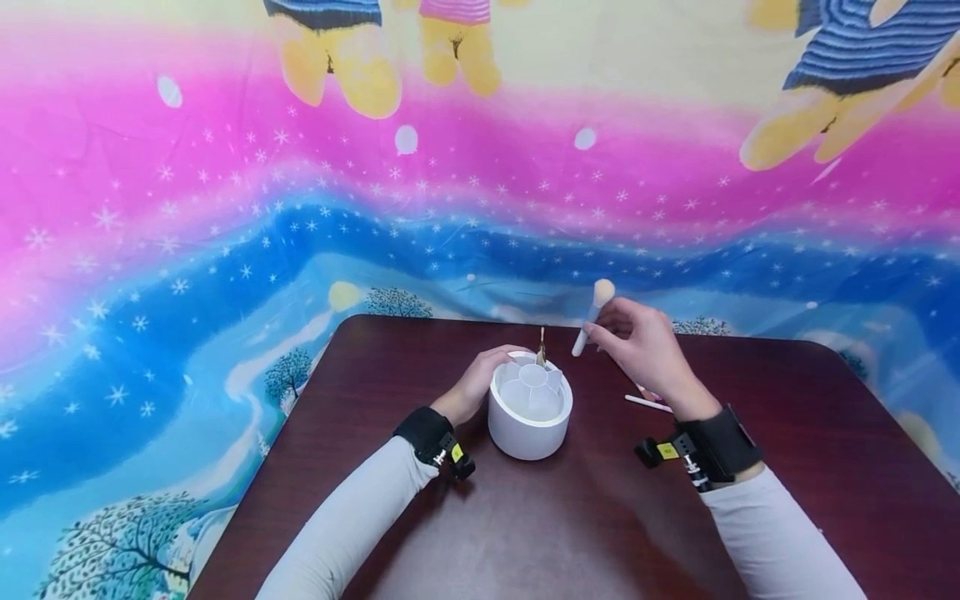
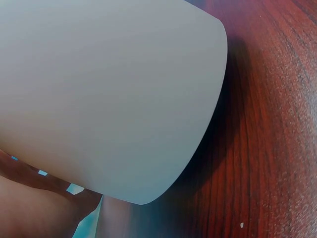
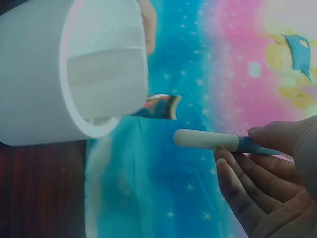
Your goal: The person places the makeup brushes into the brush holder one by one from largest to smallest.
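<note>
A round white divided organizer stands on the table, its compartments facing up. My left hand holds it from the far left side, fingers along the rim; its white wall fills most of the left wrist view. A thin gold-coloured item sticks up from a rear compartment. Above and right of the organizer, my right hand pinches a makeup brush between thumb and fingers. Its pale bristles point up, and the rounded white handle end points down, apart from the organizer.
A slim white stick lies on the dark wooden table, with a small pinkish item beside it, partly hidden by the right hand. Behind the table's far edge hangs a colourful printed cloth.
</note>
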`<state>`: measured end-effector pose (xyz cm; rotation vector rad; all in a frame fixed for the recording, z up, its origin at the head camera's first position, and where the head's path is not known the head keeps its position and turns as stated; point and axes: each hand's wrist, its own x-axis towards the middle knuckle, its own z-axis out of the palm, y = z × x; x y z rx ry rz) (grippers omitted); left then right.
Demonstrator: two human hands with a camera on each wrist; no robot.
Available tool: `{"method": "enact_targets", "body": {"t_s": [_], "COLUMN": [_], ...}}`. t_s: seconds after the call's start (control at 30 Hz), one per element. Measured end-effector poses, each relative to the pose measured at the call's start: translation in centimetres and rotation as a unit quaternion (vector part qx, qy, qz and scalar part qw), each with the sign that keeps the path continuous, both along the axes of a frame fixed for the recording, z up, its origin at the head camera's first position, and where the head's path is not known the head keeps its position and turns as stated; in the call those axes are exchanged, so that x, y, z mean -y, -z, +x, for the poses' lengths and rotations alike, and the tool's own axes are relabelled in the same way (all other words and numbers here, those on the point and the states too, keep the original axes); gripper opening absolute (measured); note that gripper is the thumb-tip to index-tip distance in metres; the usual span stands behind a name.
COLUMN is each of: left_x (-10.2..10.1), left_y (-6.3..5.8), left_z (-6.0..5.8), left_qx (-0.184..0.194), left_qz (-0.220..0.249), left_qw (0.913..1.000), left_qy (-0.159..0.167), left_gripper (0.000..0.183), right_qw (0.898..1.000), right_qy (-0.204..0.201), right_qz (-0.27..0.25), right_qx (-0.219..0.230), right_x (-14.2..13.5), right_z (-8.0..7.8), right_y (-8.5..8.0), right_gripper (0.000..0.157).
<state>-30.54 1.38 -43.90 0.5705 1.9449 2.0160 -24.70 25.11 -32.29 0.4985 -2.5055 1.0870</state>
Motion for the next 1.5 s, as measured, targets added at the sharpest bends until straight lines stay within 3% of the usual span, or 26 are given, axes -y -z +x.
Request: {"method": "enact_targets", "body": {"t_s": [0.43,0.87,1.07,1.2,1.33,1.5], "left_x": [0.0,0.0,-0.1,0.1,0.0,-0.2], "left_y": [0.2,0.2,-0.1,-0.9,-0.5,0.1], "left_z": [0.0,-0.1,-0.1,0.3,0.1,-0.2], "left_qx": [0.000,-0.007,0.003,0.009,0.010,0.006], "left_qz": [0.009,0.017,0.021,0.013,0.018,0.021], "left_qw": [1.0000,0.9998,0.9998,0.9998,0.9998,0.9997], "left_qy": [-0.001,0.001,0.006,0.011,0.002,-0.008], "left_gripper": [0.038,0.039,0.039,0.040,0.040,0.039], "right_qw": [0.997,0.993,0.993,0.993,0.989,0.980], "right_qy": [-0.048,-0.068,-0.057,-0.035,-0.010,0.016], "right_qz": [-0.007,0.053,0.072,0.097,0.137,0.167], "right_qx": [0.053,0.080,0.077,0.057,0.062,0.107], "right_x": [1.9,1.6,-0.6,-2.9,-5.5,-8.6], "right_z": [-0.8,-0.6,-0.9,-1.6,-2.7,-3.6], "right_y": [2.6,3.8,3.0,2.9,3.8,5.6], "right_gripper": [0.014,0.015,0.016,0.013,0.013,0.022]}}
